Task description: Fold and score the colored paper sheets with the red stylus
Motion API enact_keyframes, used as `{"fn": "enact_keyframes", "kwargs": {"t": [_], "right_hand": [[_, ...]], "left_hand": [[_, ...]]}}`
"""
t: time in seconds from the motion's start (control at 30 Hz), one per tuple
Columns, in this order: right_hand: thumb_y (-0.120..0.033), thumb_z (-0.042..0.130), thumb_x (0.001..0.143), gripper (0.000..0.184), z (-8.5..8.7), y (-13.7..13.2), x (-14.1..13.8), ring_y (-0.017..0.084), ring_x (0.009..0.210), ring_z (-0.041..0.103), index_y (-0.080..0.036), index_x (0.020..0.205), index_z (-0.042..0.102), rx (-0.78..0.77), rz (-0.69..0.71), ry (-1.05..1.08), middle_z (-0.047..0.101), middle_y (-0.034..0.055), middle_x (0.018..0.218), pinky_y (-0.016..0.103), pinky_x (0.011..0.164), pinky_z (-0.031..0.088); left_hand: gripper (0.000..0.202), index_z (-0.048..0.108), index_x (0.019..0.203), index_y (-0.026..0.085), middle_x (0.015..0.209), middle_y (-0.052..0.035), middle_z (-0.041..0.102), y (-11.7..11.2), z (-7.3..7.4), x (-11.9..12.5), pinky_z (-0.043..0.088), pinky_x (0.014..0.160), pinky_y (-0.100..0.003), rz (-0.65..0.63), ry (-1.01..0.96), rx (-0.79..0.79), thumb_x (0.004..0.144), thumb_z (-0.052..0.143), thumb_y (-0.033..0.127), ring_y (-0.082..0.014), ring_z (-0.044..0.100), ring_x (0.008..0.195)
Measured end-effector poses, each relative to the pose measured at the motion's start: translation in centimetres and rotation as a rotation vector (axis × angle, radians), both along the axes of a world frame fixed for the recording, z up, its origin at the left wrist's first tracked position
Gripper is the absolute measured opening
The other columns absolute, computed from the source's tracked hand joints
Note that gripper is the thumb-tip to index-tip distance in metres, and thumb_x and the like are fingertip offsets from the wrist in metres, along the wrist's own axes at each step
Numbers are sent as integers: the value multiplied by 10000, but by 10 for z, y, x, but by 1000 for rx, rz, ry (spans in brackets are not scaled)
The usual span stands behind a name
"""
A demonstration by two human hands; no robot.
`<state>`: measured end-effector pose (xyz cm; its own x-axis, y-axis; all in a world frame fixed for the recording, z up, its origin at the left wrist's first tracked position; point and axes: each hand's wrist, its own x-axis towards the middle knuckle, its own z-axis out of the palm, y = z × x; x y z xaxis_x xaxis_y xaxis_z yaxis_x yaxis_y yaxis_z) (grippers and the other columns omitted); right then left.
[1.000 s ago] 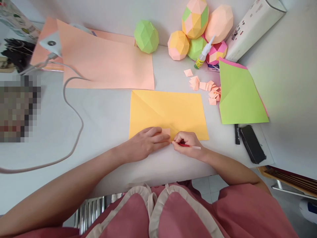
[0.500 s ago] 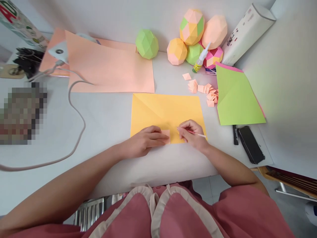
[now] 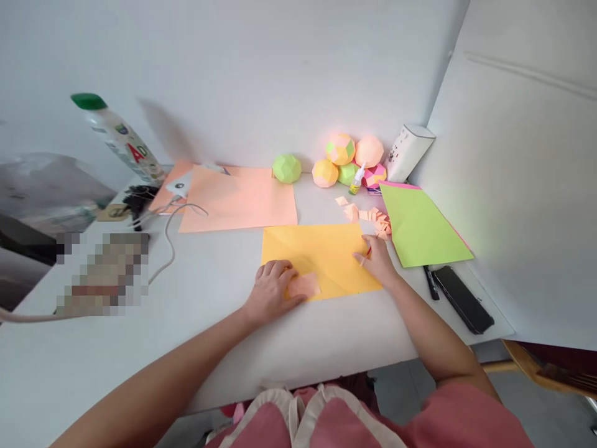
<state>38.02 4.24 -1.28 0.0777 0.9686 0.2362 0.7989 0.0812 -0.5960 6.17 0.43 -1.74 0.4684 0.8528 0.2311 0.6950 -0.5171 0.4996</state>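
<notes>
- On the white desk [image 3: 209, 280], the yellow sheet [image 3: 329, 255] lies before you.
- Your left hand [image 3: 270, 294] rests at its lower left, thumb and fingers spread.
- Your right hand [image 3: 379, 261] is at its right edge, thumb and forefinger apart; other fingers hidden.
- The pink piece [image 3: 305, 285] lies on the sheet, by your left fingers.
- Your right hand holds the red pen [image 3: 369, 251].

The right hand [image 3: 379, 260] is now farther from the small pink paper [image 3: 304, 285], at the right edge of the yellow sheet [image 3: 331, 255]. The left hand [image 3: 271, 291] spreads its thumb, uncovering more of this paper. The view tilts higher, revealing a green-capped bottle [image 3: 122, 138].
</notes>
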Motion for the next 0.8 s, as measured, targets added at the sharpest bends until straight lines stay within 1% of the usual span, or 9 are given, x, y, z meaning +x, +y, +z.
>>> {"fn": "enact_keyframes", "kwargs": {"t": [0.1,0.2,0.27,0.37,0.47,0.5,0.57,0.7,0.8], "right_hand": [[-285,700,662,480,-1,0,2,282,1137,494,-229,1115,551,-27,-26,5,559,89,1119,469,978,430],[-273,695,660,438,1,1,4,257,1095,520,-231,1076,563,-40,-30,13,567,69,1075,426,935,458],[-262,682,666,397,3,1,3,231,1020,545,-230,1044,568,-44,-34,17,571,53,1035,397,883,480],[-231,670,651,340,6,0,0,198,882,557,-217,977,574,-52,-51,13,580,33,963,365,798,492],[-202,656,641,303,7,-2,-3,174,794,554,-216,933,573,-59,-75,8,587,12,898,338,742,486],[-197,649,645,300,7,-4,-4,168,775,555,-218,934,571,-60,-83,7,588,7,887,332,731,485],[-194,634,659,299,7,-6,-5,159,747,558,-223,949,567,-61,-100,5,592,0,877,327,723,483],[-233,630,682,302,7,-10,-8,166,739,567,-233,976,559,-52,-123,-11,604,19,943,348,730,486],[-290,680,663,317,9,-10,-9,233,922,578,-240,951,557,-34,-97,-32,616,49,1007,401,828,474]], "left_hand": [[293,615,957,218,1111,-86,585,1,2,-2,406,945,-488,-11,-16,-10,766,660,436,-291,502,1086],[238,596,891,230,1099,-73,594,2,3,-2,402,938,-473,-13,-45,-29,778,647,434,-278,511,1080],[216,572,876,232,1072,-67,610,3,3,-2,410,924,-452,-11,-71,-49,781,634,415,-265,530,1054],[173,536,861,224,912,-44,633,7,3,-5,460,826,-390,13,-108,-104,785,585,371,-221,585,879],[215,517,973,219,752,1,604,13,2,-12,484,648,-317,84,-144,-186,797,499,340,-166,565,642],[263,504,1028,218,742,9,603,16,2,-14,483,610,-302,110,-158,-211,797,482,342,-156,555,605],[336,483,1102,223,779,10,620,20,2,-19,491,594,-290,147,-181,-253,796,473,361,-144,557,589],[379,505,1120,234,850,-1,635,24,4,-23,509,636,-296,166,-206,-303,774,496,388,-141,569,611],[404,529,1135,239,856,-3,635,24,6,-22,509,648,-299,164,-214,-323,757,510,381,-147,579,627]]}}
